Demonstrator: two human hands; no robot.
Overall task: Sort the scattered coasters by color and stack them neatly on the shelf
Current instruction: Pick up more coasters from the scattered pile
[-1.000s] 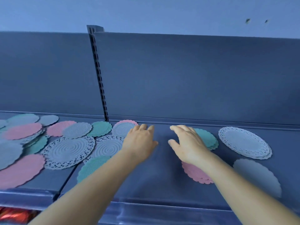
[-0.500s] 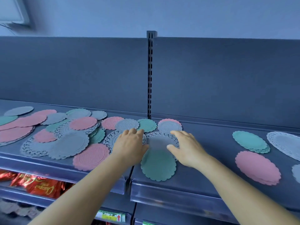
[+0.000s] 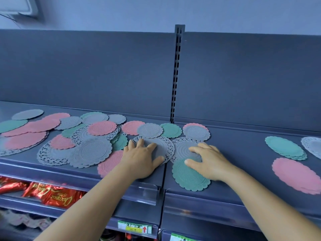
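Coasters lie scattered over the grey shelf [image 3: 234,140], most of them in an overlapping spread of pink, green and grey on its left half. From my seat I see the sorted piles well off to the right: a green stack [image 3: 284,147], a pink stack [image 3: 297,174] in front of it, and a grey lace stack [image 3: 312,146] cut off by the frame edge.

My left hand [image 3: 141,160] is flat and spread, palm down, fingers wide apart. It rests on a grey lace coaster [image 3: 160,147] just left of the seam between the two shelf sections, with the heel of the hand over a pink ribbed coaster [image 3: 108,164]. It presses rather than grips; nothing is lifted.

My right hand [image 3: 211,161] is also open, fingers loosely curved. Its fingertips touch a second grey lace coaster [image 3: 182,150], while the thumb and palm lie on a green oval coaster [image 3: 188,178] that overlaps that lace one at the shelf's front edge. I see no pinch closed on either piece.

Behind the hands sit a small grey coaster [image 3: 150,130], a green one [image 3: 172,130] and a grey-over-pink pair [image 3: 196,133].
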